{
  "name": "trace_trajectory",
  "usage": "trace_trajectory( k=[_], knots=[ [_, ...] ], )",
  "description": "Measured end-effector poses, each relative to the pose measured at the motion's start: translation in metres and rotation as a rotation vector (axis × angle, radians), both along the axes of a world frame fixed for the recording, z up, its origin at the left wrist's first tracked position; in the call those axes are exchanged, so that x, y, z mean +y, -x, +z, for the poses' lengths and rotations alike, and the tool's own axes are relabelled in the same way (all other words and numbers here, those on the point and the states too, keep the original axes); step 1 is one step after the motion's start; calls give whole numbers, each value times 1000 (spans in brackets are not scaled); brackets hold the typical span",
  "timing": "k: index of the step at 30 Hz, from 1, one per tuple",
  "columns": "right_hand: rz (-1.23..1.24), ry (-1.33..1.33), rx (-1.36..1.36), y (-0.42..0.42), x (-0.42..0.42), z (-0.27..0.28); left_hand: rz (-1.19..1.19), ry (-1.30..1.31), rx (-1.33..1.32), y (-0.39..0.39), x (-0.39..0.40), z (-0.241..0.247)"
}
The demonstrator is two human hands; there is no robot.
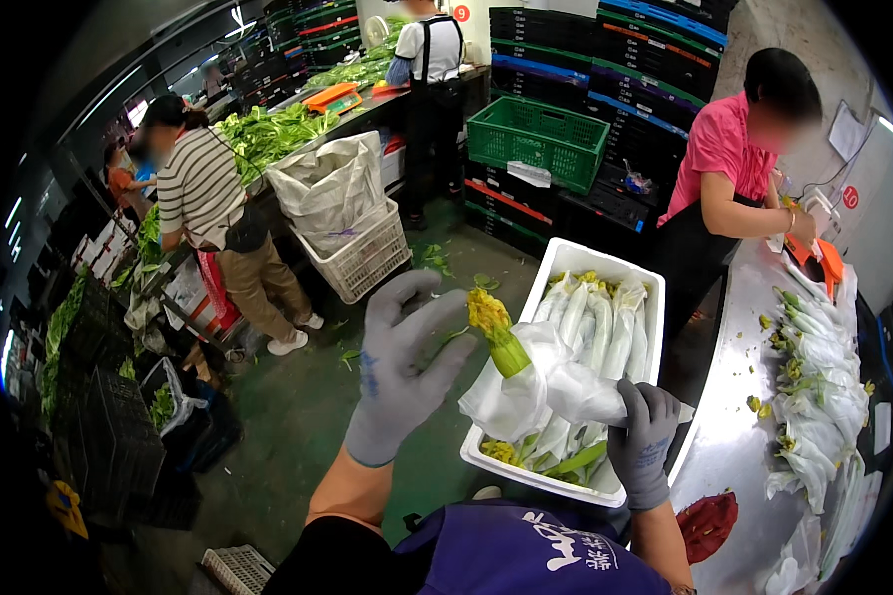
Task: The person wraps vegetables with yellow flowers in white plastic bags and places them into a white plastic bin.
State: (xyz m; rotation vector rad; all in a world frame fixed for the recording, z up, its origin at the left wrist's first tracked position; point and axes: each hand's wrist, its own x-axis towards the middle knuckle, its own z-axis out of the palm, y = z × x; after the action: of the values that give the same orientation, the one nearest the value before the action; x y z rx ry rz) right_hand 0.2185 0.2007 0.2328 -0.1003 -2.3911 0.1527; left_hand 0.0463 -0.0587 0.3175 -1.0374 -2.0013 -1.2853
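Observation:
In my gloved right hand (646, 439) is the narrow end of a slim green gourd, likely a luffa, wrapped in thin white paper (588, 390). Its bare green tip (507, 355) and withered yellow flower (488, 311) stick out of the loose wrapping. Beside the flower, my gloved left hand (409, 364) has its fingers curved and spread, holding nothing; whether a fingertip touches the flower is unclear. Beneath the held gourd stands a white foam box (646, 297). Several paper-wrapped gourds (595, 320) lie lengthwise in it, some with yellow flowers showing.
To the right, a metal table (722, 416) bears a pile of partly wrapped gourds (818, 401) and a dark red cloth (707, 524). A person in pink (737, 163) works at its far end. Behind the box are a green crate (539, 137) and a white crate (365, 249).

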Motion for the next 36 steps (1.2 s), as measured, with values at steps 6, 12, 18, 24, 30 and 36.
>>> trace_trajectory(
  k=[6, 12, 18, 24, 30, 36],
  knots=[
    [16, 8, -20, 1, -3, 4, 55, 29, 30, 8, 16, -11],
    [29, 22, -35, 4, -2, 1, 54, 9, 139, 12, 18, -13],
    [28, 46, -41, 6, -3, 1, 96, 32, 257, 1, 19, -12],
    [28, 59, -3, 4, -3, -5, 104, 82, 289, -12, 13, -16],
    [45, 61, 14, 4, -1, -11, 79, 37, 315, -14, 7, -16],
    [82, 49, -9, 5, -3, -10, -13, -163, -55, -6, 2, -17]
  ],
)
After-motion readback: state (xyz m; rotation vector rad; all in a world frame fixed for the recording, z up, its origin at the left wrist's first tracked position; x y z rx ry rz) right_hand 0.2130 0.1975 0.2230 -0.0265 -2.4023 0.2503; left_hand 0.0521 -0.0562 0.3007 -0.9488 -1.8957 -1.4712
